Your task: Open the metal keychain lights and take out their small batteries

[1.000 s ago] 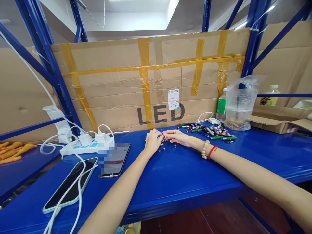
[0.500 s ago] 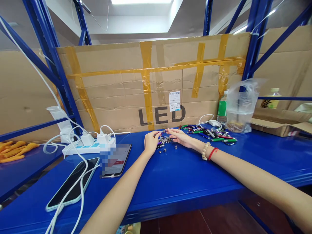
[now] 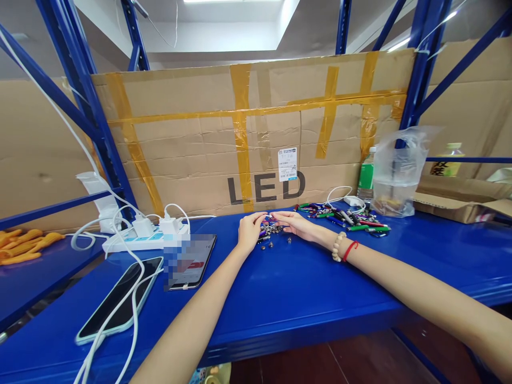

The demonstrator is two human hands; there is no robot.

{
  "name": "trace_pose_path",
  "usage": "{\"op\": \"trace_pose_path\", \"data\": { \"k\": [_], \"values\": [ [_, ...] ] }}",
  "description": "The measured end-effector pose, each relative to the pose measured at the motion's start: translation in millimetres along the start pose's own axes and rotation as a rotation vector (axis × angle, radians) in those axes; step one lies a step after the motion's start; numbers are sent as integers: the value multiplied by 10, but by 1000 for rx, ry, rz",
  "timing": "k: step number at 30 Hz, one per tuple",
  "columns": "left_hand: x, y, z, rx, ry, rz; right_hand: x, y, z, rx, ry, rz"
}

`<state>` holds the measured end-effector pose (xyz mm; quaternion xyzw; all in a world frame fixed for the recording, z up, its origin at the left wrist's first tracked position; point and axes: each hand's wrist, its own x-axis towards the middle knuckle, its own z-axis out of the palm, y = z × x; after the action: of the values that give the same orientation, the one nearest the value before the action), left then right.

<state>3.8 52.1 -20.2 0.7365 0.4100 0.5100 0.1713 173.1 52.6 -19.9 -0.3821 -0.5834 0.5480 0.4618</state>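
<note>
My left hand [image 3: 250, 230] is closed, thumb and fingertips pressed together over a pile of small metal parts [image 3: 272, 228]. Facing it, my right hand [image 3: 295, 224] is closed too, its fingertips almost meeting those of the left. Something small and dark shows between the two sets of fingertips, too small and too covered to name. A few loose round metal pieces [image 3: 271, 245] lie on the blue tabletop [image 3: 304, 298] in front of the pile. To the right of my right hand is a heap of coloured pens [image 3: 348, 217].
A phone [image 3: 196, 261] and a second phone [image 3: 120, 304] lie at the left, with white cables over the latter. Behind them sits a power strip [image 3: 132, 243]. A plastic bag [image 3: 394, 181] and a green-labelled bottle [image 3: 366, 176] stand back right. Cardboard [image 3: 192, 154] walls the rear.
My fingertips have drawn slightly closer together, and the purple piece seen between them before is now mostly covered. The arms and the pens stay nearly where they were.
</note>
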Motion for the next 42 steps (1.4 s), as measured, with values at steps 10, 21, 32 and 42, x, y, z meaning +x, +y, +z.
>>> {"op": "trace_pose_path", "data": {
  "k": [10, 21, 32, 42],
  "values": [
    [-23, 79, -38, -1, 35, -44, -46, -29, 16, -104, -78, -1],
    [-39, 54, -6, 21, 9, -26, -36, 4, 73, -76, 9, 8],
    [-65, 90, 20, 74, 7, -52, 27, 56, 73, -355, 185, -217],
    [-91, 29, 2, 170, -71, -139, -56, -69, 138, -912, 208, -678]
  ]
}}
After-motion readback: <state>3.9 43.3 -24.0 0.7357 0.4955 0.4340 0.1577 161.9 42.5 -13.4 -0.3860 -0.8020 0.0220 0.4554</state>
